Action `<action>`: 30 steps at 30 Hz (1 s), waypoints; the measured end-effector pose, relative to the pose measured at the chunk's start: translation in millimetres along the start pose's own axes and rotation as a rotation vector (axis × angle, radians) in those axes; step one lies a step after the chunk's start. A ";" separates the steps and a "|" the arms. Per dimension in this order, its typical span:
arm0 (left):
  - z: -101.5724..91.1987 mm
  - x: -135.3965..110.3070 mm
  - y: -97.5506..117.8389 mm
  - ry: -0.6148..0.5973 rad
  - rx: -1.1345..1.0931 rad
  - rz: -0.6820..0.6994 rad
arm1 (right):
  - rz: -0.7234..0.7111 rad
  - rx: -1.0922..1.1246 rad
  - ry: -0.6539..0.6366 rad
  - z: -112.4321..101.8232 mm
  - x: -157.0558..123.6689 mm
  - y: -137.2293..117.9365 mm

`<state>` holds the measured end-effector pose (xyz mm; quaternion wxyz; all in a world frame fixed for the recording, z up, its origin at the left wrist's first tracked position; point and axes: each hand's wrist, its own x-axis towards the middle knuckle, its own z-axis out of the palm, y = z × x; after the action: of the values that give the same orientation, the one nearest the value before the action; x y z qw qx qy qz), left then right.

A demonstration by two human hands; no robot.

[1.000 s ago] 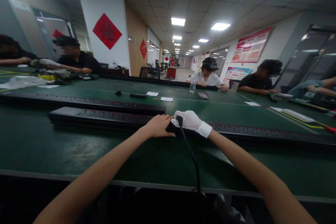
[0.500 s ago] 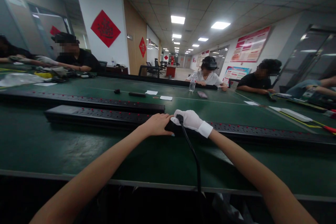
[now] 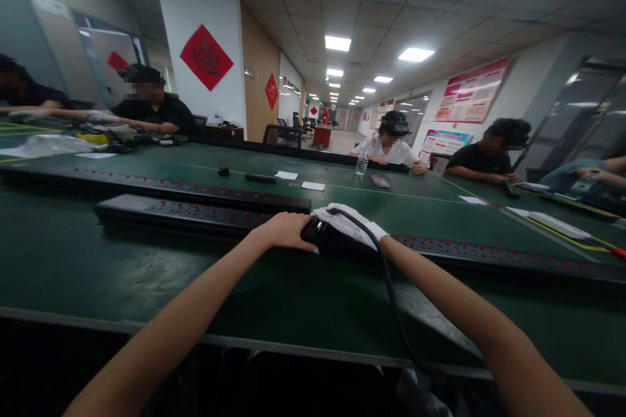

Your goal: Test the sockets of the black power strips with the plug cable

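A long black power strip [image 3: 180, 214] with red switches lies across the green table in front of me. My bare left hand [image 3: 286, 231] grips it, fingers over the top and thumb down the near side. Beside it, my right hand [image 3: 349, 225], in a white glove, holds a black power plug whose metal pins [image 3: 320, 225] show just above the strip. From that plug a thick black cable [image 3: 388, 273] runs over the glove and down past the table's front edge. Both hands hide the strip's middle part.
Another black power strip [image 3: 161, 184] lies behind, to the left. Farther back are white paper slips [image 3: 313, 186], a small black part [image 3: 223, 171] and a water bottle [image 3: 362, 163]. A white power strip [image 3: 560, 225] lies at right. Several people sit around the table.
My right hand has tilted the plug so its pins now show toward my left hand. The cable has swung to the right. My left hand keeps its grip.
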<state>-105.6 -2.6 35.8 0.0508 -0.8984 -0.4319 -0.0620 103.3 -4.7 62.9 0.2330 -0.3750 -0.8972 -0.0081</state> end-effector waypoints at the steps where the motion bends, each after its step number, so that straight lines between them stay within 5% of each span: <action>1: -0.2 -0.1 0.4 0.004 0.006 -0.001 | 0.005 -0.005 -0.019 -0.5 5.7 -1.0; 6: -2.1 -0.5 1.4 -0.006 0.036 -0.015 | 0.104 -0.122 -0.322 0.1 45.7 -2.0; 10: -2.4 -2.0 1.2 -0.002 0.039 -0.001 | 0.045 -0.153 -0.390 5.0 58.9 -8.9; 19: -1.4 -1.6 2.5 -0.004 0.032 -0.025 | 0.077 -0.354 -0.064 20.1 16.0 -23.9; 30: -10.4 -3.5 10.0 -0.062 -0.030 -0.064 | 0.094 -0.273 0.023 33.5 6.3 -34.1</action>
<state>-100.7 -13.1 45.1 0.0219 -0.8861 -0.4610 -0.0424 62.6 -18.7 41.2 0.1901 -0.4446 -0.8666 -0.1236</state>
